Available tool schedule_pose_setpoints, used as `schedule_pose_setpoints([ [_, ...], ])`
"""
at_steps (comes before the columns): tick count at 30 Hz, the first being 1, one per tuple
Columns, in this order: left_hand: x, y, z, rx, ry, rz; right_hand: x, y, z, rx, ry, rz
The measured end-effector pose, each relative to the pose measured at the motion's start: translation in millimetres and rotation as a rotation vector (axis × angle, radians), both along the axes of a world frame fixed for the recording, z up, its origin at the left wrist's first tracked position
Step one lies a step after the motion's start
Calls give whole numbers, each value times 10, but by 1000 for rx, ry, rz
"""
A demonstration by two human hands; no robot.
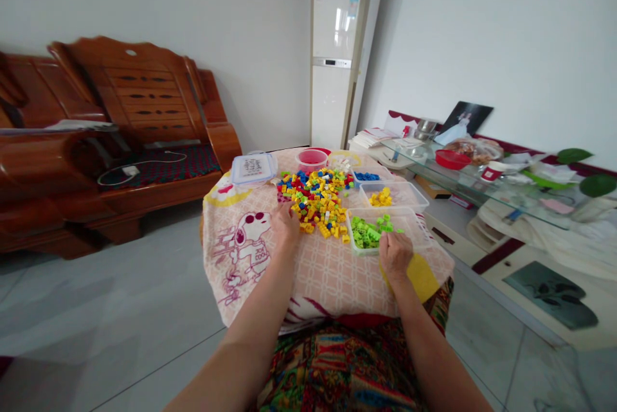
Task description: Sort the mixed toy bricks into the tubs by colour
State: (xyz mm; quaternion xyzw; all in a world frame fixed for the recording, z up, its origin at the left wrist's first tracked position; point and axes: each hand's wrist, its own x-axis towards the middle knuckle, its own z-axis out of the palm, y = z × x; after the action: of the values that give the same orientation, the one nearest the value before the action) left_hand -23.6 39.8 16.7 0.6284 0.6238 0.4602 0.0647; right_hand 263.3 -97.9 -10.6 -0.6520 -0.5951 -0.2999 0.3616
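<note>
A mixed pile of toy building bricks in yellow, red, blue, green and white lies loose on the cloth-covered table. My left hand rests at the near left edge of this pile, fingers curled; whatever they may hold is hidden. My right hand is closed at the front right of a clear plastic box with light green bricks in it. Its fingertips are partly hidden, so I cannot make out what they hold. Behind are a box with yellow bricks and one with blue bricks.
A pink bowl and white bricks sit at the table's far side. A flat plastic lid lies far left. Right of the table stands a cluttered glass-topped cabinet; a wooden sofa is to the left.
</note>
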Motion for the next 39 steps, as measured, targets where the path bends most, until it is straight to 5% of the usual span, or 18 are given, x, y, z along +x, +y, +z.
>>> schedule_pose_setpoints([
  [5, -76, 9, 20, -248, 111, 62, 14, 2, -5, 15, -19, -2],
  [18, -65, 47, 19, -286, 107, 62, -1, 9, -6, 9, 10, 3],
  [32, -60, 32, 12, -131, -52, 57, -14, 4, 20, 12, -12, -9],
  [39, 296, -152, -4, 256, -126, -224, -11, 8, 17, 0, 8, -7],
])
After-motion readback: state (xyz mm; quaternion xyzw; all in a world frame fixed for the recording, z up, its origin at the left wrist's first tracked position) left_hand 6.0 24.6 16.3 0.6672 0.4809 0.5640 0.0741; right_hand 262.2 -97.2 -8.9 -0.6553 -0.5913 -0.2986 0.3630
